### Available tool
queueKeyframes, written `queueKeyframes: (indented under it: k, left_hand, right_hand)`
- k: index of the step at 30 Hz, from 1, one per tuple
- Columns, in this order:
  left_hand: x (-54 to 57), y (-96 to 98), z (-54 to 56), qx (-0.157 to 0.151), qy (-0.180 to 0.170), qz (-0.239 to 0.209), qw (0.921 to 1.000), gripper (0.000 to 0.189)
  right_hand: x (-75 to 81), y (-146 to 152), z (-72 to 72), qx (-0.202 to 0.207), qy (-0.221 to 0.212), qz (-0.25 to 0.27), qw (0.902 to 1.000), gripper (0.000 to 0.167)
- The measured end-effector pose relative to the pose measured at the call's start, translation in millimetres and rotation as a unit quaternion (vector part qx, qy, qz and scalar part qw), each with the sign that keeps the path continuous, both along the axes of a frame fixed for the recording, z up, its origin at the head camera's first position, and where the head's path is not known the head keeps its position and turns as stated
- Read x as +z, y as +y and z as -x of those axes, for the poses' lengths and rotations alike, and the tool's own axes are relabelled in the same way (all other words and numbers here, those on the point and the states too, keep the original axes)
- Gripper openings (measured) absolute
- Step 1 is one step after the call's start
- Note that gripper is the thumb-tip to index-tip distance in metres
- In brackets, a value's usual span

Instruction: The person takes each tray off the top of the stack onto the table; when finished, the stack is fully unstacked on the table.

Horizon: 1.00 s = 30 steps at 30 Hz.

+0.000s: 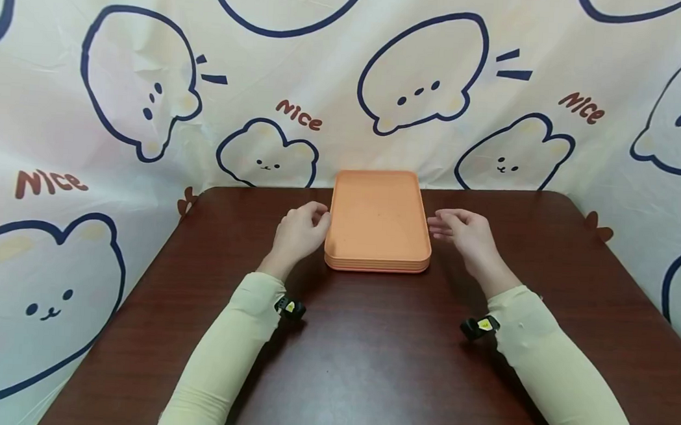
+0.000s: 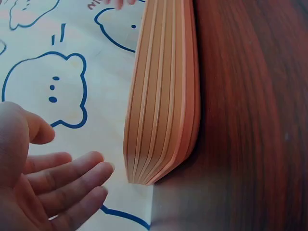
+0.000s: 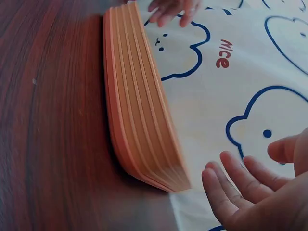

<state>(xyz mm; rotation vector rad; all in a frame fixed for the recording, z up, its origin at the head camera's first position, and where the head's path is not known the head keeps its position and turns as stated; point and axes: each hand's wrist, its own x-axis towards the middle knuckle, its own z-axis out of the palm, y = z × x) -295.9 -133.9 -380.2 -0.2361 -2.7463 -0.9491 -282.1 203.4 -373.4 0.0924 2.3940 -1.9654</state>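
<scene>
A stack of several orange rectangular trays (image 1: 380, 218) lies on the dark wooden table, its far end near the patterned cloth. Their layered rims (image 2: 161, 96) show in the left wrist view, and again from the other side in the right wrist view (image 3: 139, 96). My left hand (image 1: 302, 231) is beside the stack's left edge, fingers relaxed and slightly bent, holding nothing. On the other side, my right hand (image 1: 469, 236) hovers a little off the right edge, its fingers pointing toward the trays and its palm bare.
Dark reddish-brown table (image 1: 361, 357) extends in front of the stack and to both sides. A pale cloth (image 1: 338, 63) with blue bear outlines hangs behind and around the table. Each wrist wears a small black device, the left one (image 1: 290, 308) and the right one (image 1: 478, 327).
</scene>
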Motion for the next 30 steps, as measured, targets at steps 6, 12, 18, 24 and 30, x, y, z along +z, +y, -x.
queueKeyframes:
  k: [6,12,18,24,30]
  left_hand:
    - [-4.2,-0.7,5.8,0.005,-0.069,-0.026,0.9973,0.03]
    - [-13.9,1.3,11.0,0.024,-0.121,0.02,0.9921,0.028]
    - [-21.5,3.1,21.7,0.04,-0.174,0.036,0.9833,0.027]
    - [-61.5,-5.8,61.4,0.044,-0.146,0.057,0.9867,0.016]
    - [-34.2,-1.7,37.1,0.032,-0.129,0.018,0.991,0.014]
  right_hand:
    - [-13.5,0,6.6,-0.008,-0.051,0.055,0.9972,0.05]
    - [-27.6,-3,14.5,-0.046,-0.064,0.079,0.9937,0.042]
    - [-37.2,-5,21.5,-0.061,-0.084,0.078,0.9915,0.04]
    - [-46.7,-7,25.6,-0.039,-0.094,0.068,0.9924,0.041]
    - [-49.1,-8,27.2,-0.034,-0.089,0.054,0.9939,0.041]
